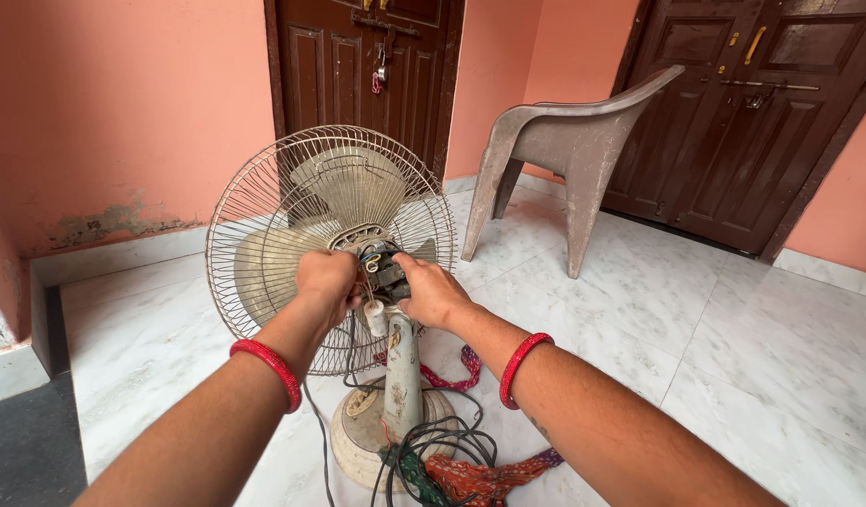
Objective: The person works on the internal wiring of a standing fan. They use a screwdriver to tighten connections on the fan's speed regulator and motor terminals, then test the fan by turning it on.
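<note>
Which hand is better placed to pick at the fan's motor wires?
Probably right. The right hand has fingertips on the exposed motor, beside the wires. The left hand is fisted at the motor's side, seemingly bracing it.

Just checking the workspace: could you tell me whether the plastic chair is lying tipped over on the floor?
No, the plastic chair stands upright on its legs.
</note>
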